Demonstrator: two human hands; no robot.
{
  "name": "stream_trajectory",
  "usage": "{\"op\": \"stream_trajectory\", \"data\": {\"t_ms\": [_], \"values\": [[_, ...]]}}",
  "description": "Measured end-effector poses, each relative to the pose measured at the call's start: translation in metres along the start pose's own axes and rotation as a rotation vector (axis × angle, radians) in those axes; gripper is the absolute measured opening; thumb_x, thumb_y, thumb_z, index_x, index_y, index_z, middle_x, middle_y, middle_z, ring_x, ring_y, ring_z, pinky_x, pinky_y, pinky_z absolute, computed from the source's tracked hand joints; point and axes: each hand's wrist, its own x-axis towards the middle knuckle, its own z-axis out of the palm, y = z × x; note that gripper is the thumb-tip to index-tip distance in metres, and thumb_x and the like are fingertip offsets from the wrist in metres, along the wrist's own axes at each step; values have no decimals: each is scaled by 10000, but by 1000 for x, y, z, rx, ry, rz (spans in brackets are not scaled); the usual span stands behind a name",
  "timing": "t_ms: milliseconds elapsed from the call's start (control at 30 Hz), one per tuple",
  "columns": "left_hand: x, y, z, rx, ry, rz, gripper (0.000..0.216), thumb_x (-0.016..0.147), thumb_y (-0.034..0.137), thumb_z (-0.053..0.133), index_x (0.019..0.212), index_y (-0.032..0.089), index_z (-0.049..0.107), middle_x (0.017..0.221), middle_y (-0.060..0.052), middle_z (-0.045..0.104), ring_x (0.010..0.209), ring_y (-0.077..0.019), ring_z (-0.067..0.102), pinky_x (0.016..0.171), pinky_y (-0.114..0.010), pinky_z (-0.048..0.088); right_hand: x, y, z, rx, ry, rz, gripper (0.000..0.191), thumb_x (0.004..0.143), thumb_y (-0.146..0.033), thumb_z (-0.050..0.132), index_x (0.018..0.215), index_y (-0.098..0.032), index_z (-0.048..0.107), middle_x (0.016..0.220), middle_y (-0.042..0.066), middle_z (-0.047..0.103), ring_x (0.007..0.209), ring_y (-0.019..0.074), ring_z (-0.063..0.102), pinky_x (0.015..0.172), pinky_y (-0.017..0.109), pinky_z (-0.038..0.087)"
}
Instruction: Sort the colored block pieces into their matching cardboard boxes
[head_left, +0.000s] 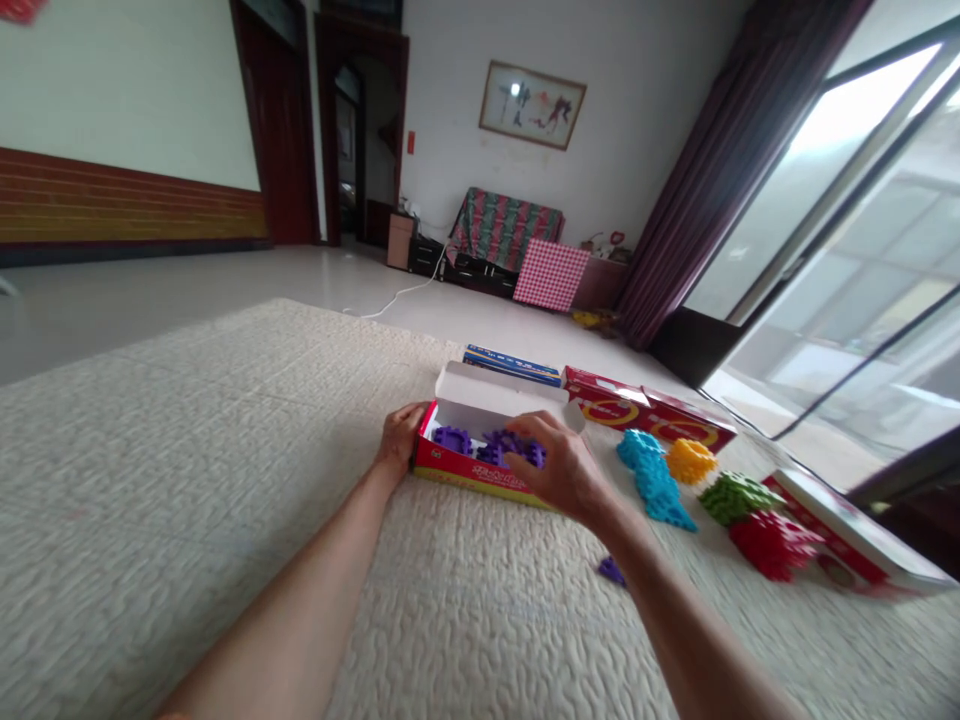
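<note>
A small red box [459,471] with a white inside lies open on the quilted mat, with purple toy pieces [453,439] in it. My left hand [400,436] grips the box's left end, fingers curled on it. My right hand [556,464] reaches over the box's right part, fingers bent onto purple pieces [534,453] inside. One loose purple piece [612,571] lies on the mat under my right forearm.
Piles of blue [655,479], yellow [690,460], green [736,497] and red [774,544] pieces lie to the right. Other red boxes [651,408] and a blue one [512,364] lie behind. A red box [855,540] sits far right, by the glass door.
</note>
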Motion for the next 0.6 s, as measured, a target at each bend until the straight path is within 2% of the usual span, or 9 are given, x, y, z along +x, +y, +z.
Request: {"op": "stream_trajectory", "data": {"t_ms": [133, 233, 367, 500, 600], "values": [[3, -5, -1, 9, 1, 11, 251, 666, 360, 613, 776, 186, 756, 753, -37, 742, 690, -194, 644, 629, -272, 473, 40, 2, 36, -15, -151, -37, 278, 688, -148, 616, 956, -204, 664, 927, 53, 663, 832, 188, 631, 792, 330, 491], [4, -5, -1, 17, 6, 8, 258, 669, 369, 624, 784, 182, 760, 725, -34, 737, 672, -192, 638, 612, -272, 468, 54, 3, 48, -28, -197, -43, 275, 673, -160, 620, 939, -204, 675, 891, 46, 664, 795, 184, 628, 766, 323, 489], [3, -2, 0, 8, 10, -5, 255, 653, 364, 631, 771, 181, 763, 744, -38, 743, 698, -198, 644, 631, -273, 473, 53, 10, 35, -38, -180, -14, 260, 686, -187, 623, 939, -203, 678, 873, 38, 669, 747, 167, 626, 737, 318, 487], [1, 1, 1, -15, 6, -23, 261, 638, 349, 629, 778, 177, 768, 773, -48, 752, 721, -210, 656, 649, -278, 483, 39, 27, 11, -85, -172, 65, 257, 690, -214, 637, 941, -188, 683, 851, 42, 673, 736, 169, 632, 713, 322, 488], [2, 0, 1, -23, 14, -34, 265, 633, 350, 635, 779, 172, 765, 777, -52, 753, 715, -213, 658, 645, -280, 481, 28, 37, 6, -86, -205, 102, 272, 685, -225, 635, 952, -195, 684, 874, 42, 683, 745, 176, 635, 699, 326, 494]]}}
